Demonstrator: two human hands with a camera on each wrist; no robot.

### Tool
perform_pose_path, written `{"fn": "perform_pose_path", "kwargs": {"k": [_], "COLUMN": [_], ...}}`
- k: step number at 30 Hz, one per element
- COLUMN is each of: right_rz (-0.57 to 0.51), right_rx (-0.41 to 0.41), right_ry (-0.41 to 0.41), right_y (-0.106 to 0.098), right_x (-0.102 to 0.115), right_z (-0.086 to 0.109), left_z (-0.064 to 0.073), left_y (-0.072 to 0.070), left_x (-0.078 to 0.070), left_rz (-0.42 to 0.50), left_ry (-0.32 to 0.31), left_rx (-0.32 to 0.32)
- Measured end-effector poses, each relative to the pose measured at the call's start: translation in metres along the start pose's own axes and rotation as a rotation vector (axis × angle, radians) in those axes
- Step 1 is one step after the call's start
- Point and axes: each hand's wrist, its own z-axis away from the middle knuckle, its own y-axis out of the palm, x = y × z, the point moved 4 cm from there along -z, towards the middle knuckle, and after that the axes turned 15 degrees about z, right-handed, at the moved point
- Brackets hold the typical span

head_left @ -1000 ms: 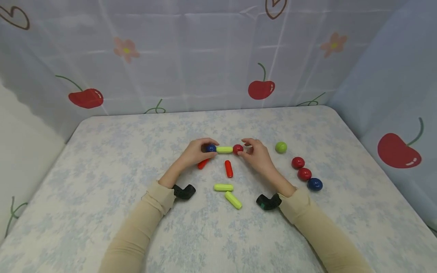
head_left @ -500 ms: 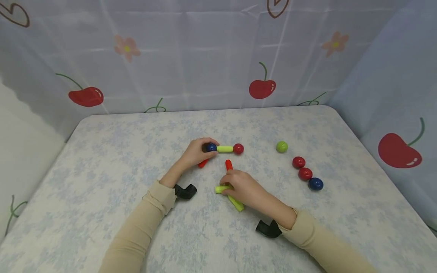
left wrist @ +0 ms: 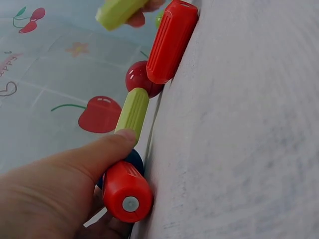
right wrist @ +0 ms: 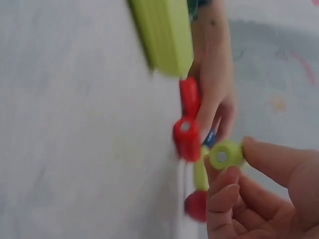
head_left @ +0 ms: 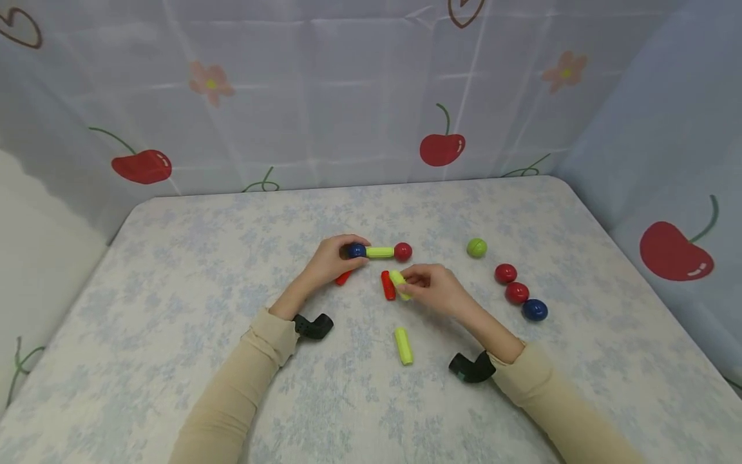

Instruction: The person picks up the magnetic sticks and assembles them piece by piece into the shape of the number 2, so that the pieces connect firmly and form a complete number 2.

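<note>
Pinching a ridged, plastic-looking yellow-green rod [head_left: 397, 279] beside a ridged red rod [head_left: 388, 285], the right hand [head_left: 437, 290] should keep its silvery end disc [right wrist: 221, 157] uncovered; the left hand [head_left: 330, 257] grips a glossy blue ball [head_left: 357, 250] abutting a lime bar [head_left: 380, 252].

The table [head_left: 174, 290] is white with mottled pale-blue patches and rounded far corners. Around its middle, a blue ball [head_left: 357, 250], a yellow rod [head_left: 380, 252] and a red ball [head_left: 402, 251] form a straight row, left to right. A red rod [head_left: 343, 278] lies slanted beside the blue ball, partly hidden, so whether they touch is hard to say. Another red rod [head_left: 388, 285] lies on the person's side of the row, and a second yellow rod [head_left: 404, 346] lies nearer the person still. Toward the right are a green ball [head_left: 477, 247], then a second red ball [head_left: 505, 273], a third red ball [head_left: 517, 293] and a second blue ball [head_left: 534, 310], close together in a slanting line.
</note>
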Motion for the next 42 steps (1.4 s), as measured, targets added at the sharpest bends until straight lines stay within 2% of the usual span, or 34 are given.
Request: {"fn": "perform_pose_path", "kwargs": {"k": [4, 9, 13, 18, 24, 36, 42], "right_rz": [-0.17, -0.225, -0.198, -0.149, -0.123, -0.155, -0.162], "right_rx": [0.02, 0.028, 0.005, -0.022, -0.016, 0.006, -0.002], "right_ry": [0.184, 0.256, 0.272, 0.252, 0.263, 0.317, 0.317], "right_y": [-0.001, 0.003, 0.004, 0.002, 0.002, 0.001, 0.0], "right_x": [-0.02, -0.028, -0.029, -0.028, -0.028, -0.03, -0.031], "right_z": [-0.011, -0.02, -0.023, -0.023, -0.023, -0.028, -0.029], "left_z": [0.002, 0.004, 0.003, 0.003, 0.002, 0.001, 0.0], "left_y": [-0.002, -0.003, -0.002, -0.001, -0.001, 0.0, 0.001], "left_x": [0.001, 0.002, 0.0, -0.001, 0.0, 0.001, 0.0], "left_rz": [-0.017, -0.022, -0.028, -0.031, -0.037, -0.027, -0.033], "left_ry": [-0.003, -0.024, -0.021, -0.022, -0.025, -0.031, -0.03], "left_rx": [-0.008, -0.013, -0.016, -0.023, -0.023, -0.012, -0.008]}}
